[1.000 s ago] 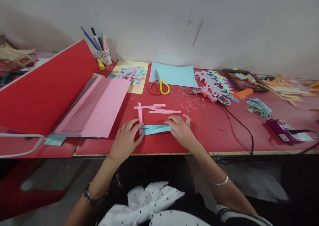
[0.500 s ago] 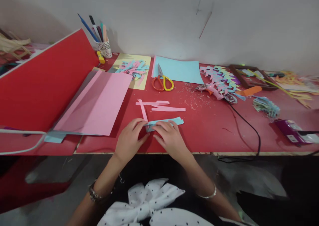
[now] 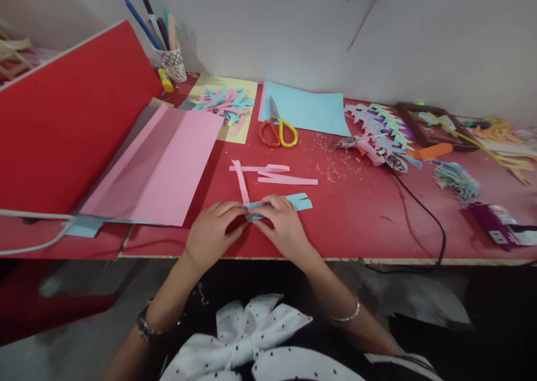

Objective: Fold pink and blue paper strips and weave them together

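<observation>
Between my hands lies a light blue paper strip (image 3: 302, 201), its right end split into narrow tails and resting low over the red table. My left hand (image 3: 215, 228) pinches the strip's left end between thumb and fingers. Close beside it, my right hand (image 3: 282, 224) has thumb and fingertips closed on the same strip, hiding its middle. Just beyond my fingers are several pink paper strips (image 3: 289, 179), one of them (image 3: 240, 182) pointing toward my left fingertips.
Scissors (image 3: 277, 125) lie by a blue sheet (image 3: 308, 106). Pink paper (image 3: 163, 168) is at left below a red board (image 3: 75, 118). A glue gun (image 3: 364, 147) with a black cord rests right, near paper garlands (image 3: 380, 125). A pen cup (image 3: 173, 62) stands at the back.
The view has shifted slightly. The blue strip's right end now lies flatter, its split tails showing more. Both hands keep hold of the strip, and my right fingers have moved slightly left along it.
</observation>
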Tool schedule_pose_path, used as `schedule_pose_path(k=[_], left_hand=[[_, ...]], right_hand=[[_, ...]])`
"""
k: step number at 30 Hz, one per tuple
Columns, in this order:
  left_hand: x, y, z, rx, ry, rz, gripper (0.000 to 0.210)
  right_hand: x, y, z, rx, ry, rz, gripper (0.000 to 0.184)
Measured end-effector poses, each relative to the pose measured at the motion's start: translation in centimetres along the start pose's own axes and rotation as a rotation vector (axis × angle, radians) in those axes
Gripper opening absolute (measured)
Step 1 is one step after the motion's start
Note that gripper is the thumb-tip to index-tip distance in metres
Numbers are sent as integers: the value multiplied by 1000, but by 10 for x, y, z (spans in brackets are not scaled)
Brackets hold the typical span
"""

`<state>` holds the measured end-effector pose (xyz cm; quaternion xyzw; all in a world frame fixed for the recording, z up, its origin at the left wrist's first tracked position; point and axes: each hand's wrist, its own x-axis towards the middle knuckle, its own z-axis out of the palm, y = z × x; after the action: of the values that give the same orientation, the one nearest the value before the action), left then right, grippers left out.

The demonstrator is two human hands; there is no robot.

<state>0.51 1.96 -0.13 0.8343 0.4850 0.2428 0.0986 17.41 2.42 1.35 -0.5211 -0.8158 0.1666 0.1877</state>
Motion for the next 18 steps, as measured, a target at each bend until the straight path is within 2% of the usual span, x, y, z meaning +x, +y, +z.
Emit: schedule_pose_path(k=[6, 12, 18], left_hand=[[1, 4, -2, 40, -18, -18, 15], [1, 12, -2, 19, -43, -139, 11], [1, 16, 0, 31, -18, -164, 8]], right_hand=[[-4, 6, -6, -17, 13, -39, 17], [-16, 10, -15, -189, 51, 13, 19], [-14, 7, -14, -182, 46, 38, 18]])
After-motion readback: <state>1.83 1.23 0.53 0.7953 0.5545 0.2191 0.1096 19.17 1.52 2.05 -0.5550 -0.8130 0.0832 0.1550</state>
